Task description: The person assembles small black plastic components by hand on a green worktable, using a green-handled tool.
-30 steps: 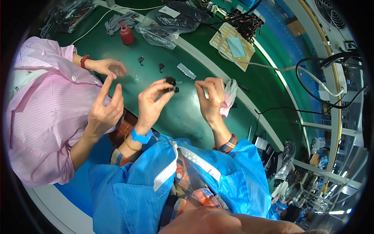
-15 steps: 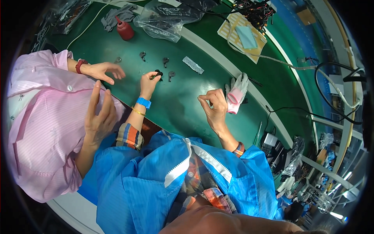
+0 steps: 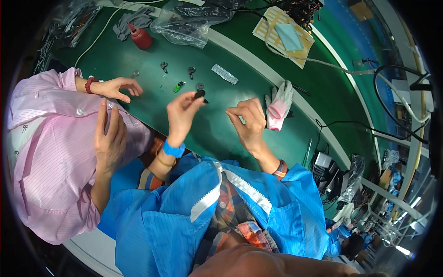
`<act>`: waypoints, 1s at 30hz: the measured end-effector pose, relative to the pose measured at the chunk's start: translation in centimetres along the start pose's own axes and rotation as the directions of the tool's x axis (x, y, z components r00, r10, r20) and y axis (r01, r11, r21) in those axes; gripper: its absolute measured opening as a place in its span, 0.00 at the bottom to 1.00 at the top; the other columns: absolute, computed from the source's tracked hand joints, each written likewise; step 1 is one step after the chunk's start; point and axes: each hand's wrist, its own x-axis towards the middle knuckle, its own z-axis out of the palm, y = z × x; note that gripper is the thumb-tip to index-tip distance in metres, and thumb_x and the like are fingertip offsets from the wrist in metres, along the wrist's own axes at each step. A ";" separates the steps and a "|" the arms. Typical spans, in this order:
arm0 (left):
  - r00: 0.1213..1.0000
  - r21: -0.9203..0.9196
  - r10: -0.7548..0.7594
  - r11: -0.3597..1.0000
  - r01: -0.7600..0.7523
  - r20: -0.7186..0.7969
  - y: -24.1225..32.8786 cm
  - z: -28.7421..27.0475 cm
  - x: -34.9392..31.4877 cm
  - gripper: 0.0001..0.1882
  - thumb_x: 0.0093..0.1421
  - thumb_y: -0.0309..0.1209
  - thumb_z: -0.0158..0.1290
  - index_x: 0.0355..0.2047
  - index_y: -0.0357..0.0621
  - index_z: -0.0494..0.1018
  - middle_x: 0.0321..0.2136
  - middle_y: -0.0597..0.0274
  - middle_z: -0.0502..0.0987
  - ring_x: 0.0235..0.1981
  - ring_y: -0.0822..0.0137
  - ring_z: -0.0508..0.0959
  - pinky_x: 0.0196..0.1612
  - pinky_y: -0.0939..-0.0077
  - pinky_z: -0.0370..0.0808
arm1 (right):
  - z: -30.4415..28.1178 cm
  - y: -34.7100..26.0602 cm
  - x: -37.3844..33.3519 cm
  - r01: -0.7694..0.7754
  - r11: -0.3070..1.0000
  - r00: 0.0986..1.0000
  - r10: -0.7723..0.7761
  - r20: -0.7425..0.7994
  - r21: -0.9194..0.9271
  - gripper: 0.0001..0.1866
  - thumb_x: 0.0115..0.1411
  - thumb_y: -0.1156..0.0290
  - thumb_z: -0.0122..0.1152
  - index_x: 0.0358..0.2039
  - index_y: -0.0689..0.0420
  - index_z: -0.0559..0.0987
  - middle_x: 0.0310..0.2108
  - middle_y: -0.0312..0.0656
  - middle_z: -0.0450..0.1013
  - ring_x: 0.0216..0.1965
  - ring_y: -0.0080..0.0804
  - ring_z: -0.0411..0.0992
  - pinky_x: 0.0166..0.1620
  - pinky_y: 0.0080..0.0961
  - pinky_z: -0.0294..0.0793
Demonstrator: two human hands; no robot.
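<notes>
My left hand (image 3: 181, 112) is raised over the green mat (image 3: 138, 97) and pinches a small black part (image 3: 200, 94) between thumb and fingertips. My right hand (image 3: 249, 121) hovers to its right with the fingers curled together; whether anything tiny sits in them is not visible. Small parts lie on the mat beyond my hands: two dark metal pieces (image 3: 164, 66) (image 3: 191, 71), a round black piece (image 3: 200, 86), a small green piece (image 3: 178, 86) and a flat grey strip (image 3: 224, 74).
A person in a pink coat (image 3: 50, 152) sits at my left, one hand (image 3: 115, 87) on the mat, the other (image 3: 109, 135) held up. A white and pink glove (image 3: 278, 105), a red bottle (image 3: 140, 38), plastic bags (image 3: 189, 21) and cables lie further back.
My left hand has lifted and turned with the black part. My right hand has moved left, away from the glove. The view has shifted.
</notes>
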 end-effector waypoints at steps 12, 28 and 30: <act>0.957 -0.162 0.193 0.974 -0.160 0.216 6.6 2.6 -7.2 0.11 0.47 0.14 0.57 0.32 0.32 0.73 0.28 0.60 0.77 0.27 0.71 0.78 0.32 0.86 0.75 | -3.3 -3.4 -1.0 0.411 0.858 0.876 -0.465 -0.126 -0.309 0.12 0.40 0.80 0.65 0.29 0.57 0.81 0.28 0.35 0.69 0.26 0.28 0.62 0.29 0.20 0.67; 0.930 -0.166 0.268 0.959 -0.232 0.251 8.2 3.3 -10.3 0.11 0.44 0.14 0.59 0.29 0.34 0.74 0.25 0.63 0.76 0.25 0.74 0.77 0.31 0.86 0.76 | -4.8 -5.1 -2.5 0.464 0.806 0.795 -0.562 -0.228 -0.368 0.11 0.41 0.78 0.64 0.30 0.58 0.81 0.28 0.36 0.69 0.26 0.26 0.60 0.25 0.18 0.64; 0.929 -0.163 0.266 0.959 -0.230 0.256 8.4 3.3 -10.5 0.11 0.44 0.14 0.59 0.29 0.34 0.74 0.25 0.63 0.76 0.25 0.74 0.77 0.31 0.86 0.76 | -4.8 -5.2 -2.5 0.469 0.808 0.793 -0.562 -0.233 -0.356 0.12 0.41 0.78 0.64 0.30 0.58 0.81 0.28 0.36 0.68 0.26 0.26 0.60 0.24 0.19 0.64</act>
